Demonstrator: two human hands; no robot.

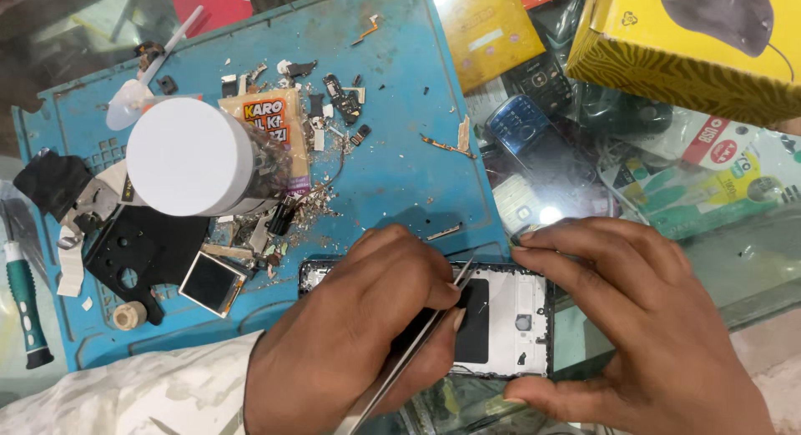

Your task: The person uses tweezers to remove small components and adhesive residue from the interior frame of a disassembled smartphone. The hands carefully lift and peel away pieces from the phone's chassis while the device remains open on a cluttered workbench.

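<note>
Grip on opened white phone (pixel 509 318)

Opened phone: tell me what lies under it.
The opened phone rests across the blue mat's edge and the glass counter. The left hand, holding tweezers, and the right hand cover its ends, hiding what lies beneath them.

Left hand (pixel 359 335) and right hand (pixel 642 326), fingers curled, side by side.
</note>
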